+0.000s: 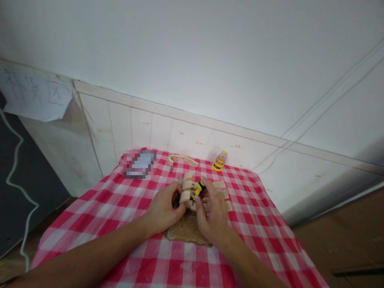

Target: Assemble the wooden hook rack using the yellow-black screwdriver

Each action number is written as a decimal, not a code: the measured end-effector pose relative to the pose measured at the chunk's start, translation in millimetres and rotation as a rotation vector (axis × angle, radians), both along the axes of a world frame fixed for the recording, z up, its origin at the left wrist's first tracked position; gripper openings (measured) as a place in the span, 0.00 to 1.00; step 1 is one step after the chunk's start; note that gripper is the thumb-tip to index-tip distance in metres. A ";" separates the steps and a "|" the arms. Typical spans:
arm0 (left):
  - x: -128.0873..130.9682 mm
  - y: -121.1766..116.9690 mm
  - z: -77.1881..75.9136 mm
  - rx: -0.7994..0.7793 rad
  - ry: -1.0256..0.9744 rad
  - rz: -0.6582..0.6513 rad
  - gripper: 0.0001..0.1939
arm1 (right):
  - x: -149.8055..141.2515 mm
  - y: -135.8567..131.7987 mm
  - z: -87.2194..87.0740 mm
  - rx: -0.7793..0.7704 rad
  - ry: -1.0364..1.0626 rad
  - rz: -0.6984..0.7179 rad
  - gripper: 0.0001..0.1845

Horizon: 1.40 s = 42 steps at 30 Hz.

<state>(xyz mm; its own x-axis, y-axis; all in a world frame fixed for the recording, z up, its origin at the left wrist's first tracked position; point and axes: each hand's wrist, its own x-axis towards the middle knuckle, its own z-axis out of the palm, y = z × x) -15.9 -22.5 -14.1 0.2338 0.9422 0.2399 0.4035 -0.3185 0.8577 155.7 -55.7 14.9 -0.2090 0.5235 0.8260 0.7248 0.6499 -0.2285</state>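
Note:
On the red-and-white checked tablecloth lies a pale wooden assembly made of several curved slats, resting partly on a brown board. My left hand curls round the left end of the wooden slats. My right hand grips a short yellow-and-black screwdriver, whose tip points down into the assembly. Both forearms reach in from the bottom edge.
A loose curved wooden piece lies at the table's far edge, with a yellow screwdriver bit holder to its right. A blurred flat object sits at the far left corner. White panelled wall stands behind; wooden floor lies to the right.

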 end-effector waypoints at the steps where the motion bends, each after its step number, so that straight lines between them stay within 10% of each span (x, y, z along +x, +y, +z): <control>1: -0.1 0.0 -0.1 0.001 -0.001 0.001 0.09 | -0.2 0.1 0.3 0.003 0.004 0.006 0.31; 42: -0.3 0.6 -0.3 -0.006 0.012 0.005 0.09 | -1.8 -0.2 -1.2 -0.004 0.029 0.021 0.31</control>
